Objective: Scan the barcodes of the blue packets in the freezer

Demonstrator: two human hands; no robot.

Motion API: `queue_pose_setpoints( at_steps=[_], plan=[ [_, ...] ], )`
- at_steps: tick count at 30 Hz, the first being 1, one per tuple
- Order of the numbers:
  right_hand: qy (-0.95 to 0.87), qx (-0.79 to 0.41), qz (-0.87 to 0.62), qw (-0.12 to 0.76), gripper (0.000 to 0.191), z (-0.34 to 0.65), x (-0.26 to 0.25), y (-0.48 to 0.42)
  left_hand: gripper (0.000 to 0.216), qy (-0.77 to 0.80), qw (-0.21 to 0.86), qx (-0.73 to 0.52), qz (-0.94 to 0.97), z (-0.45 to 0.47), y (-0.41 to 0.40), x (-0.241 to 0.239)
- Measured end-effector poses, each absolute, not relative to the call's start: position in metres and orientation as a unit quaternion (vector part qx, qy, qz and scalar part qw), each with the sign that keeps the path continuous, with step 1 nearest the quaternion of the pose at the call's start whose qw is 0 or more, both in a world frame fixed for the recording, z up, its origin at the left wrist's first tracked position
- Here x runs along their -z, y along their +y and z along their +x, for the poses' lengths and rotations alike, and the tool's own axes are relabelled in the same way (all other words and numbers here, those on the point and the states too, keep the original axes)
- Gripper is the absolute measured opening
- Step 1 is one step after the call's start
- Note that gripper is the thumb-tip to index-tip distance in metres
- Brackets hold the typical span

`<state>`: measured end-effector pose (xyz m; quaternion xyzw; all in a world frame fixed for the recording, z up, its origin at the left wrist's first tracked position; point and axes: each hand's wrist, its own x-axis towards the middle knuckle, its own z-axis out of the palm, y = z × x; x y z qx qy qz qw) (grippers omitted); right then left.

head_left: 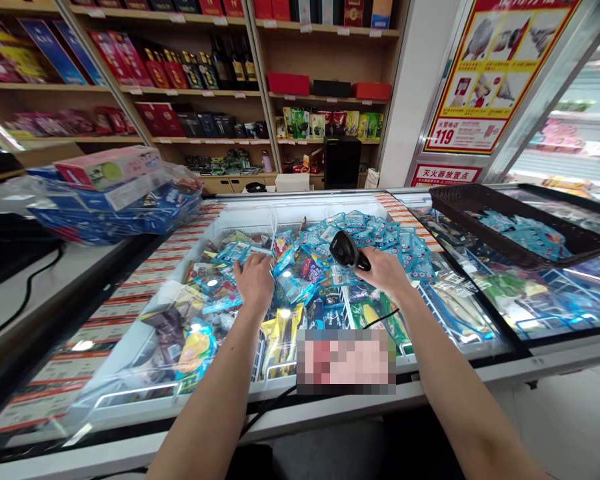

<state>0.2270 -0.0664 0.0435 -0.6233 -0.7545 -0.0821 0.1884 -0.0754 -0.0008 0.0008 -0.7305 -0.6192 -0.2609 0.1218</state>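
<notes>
My right hand [387,272] grips a black handheld barcode scanner [345,250], its head turned to the left. A broad pile of small blue packets [367,230] lies around and behind the scanner on the glass top of a chest freezer [260,437]. My left hand [255,283] rests palm down on a smaller group of blue packets [240,252], with thumb and fingers apart. Its fingertips touch these packets and partly cover them. More blue packets [297,288] lie loose between my hands. The scanner's black cable [380,320] runs down from my right hand.
On the right freezer top stands a dark brown tray [525,257] holding more blue packets. Plastic-wrapped boxes [115,200] are stacked at the left. Stocked wooden shelves [325,63] stand behind. A pixelated patch [347,362] hides part of the front edge.
</notes>
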Motion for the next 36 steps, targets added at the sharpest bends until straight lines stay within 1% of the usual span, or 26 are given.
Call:
queue_pose_setpoints(
  at_steps=[3, 6, 10, 14, 16, 18, 20, 23, 27, 33, 36],
  plan=[
    [-0.744, 0.083, -0.635, 0.187, 0.032, 0.229, -0.044, -0.066, 0.038, -0.635, 0.138, 0.247, -0.719, -0.076, -0.003, -0.004],
    [-0.73, 0.086, -0.652, 0.186, 0.031, 0.231, -0.045, -0.065, 0.039, -0.604, 0.143, 0.248, -0.743, -0.072, -0.004, -0.008],
    [-0.713, 0.088, -0.668, 0.195, 0.033, 0.233, -0.045, -0.064, 0.038, -0.465, 0.09, 0.256, -0.843, -0.048, -0.009, -0.013],
    [-0.707, 0.083, -0.676, 0.189, 0.035, 0.233, -0.045, -0.064, 0.043, -0.299, 0.009, 0.194, -0.934, -0.016, -0.022, -0.016],
    [-0.704, 0.082, -0.681, 0.183, 0.035, 0.233, -0.045, -0.063, 0.043, -0.252, -0.014, 0.156, -0.955, -0.008, -0.027, -0.017],
    [-0.702, 0.086, -0.682, 0.185, 0.034, 0.233, -0.045, -0.063, 0.04, -0.252, -0.02, 0.146, -0.956, -0.008, -0.028, -0.017],
    [-0.701, 0.092, -0.682, 0.189, 0.035, 0.233, -0.044, -0.063, 0.037, -0.284, -0.01, 0.165, -0.944, -0.014, -0.025, -0.018],
    [-0.701, 0.096, -0.681, 0.189, 0.036, 0.232, -0.043, -0.063, 0.034, -0.343, 0.023, 0.207, -0.916, -0.025, -0.02, -0.018],
    [-0.708, 0.09, -0.678, 0.177, 0.035, 0.229, -0.043, -0.064, 0.032, -0.397, 0.066, 0.233, -0.885, -0.033, -0.016, -0.016],
    [-0.711, 0.086, -0.679, 0.162, 0.034, 0.226, -0.045, -0.065, 0.029, -0.326, 0.042, 0.254, -0.91, -0.032, -0.016, -0.014],
    [-0.715, 0.082, -0.676, 0.158, 0.034, 0.226, -0.044, -0.065, 0.028, -0.331, 0.04, 0.243, -0.911, -0.031, -0.016, -0.015]
  ],
)
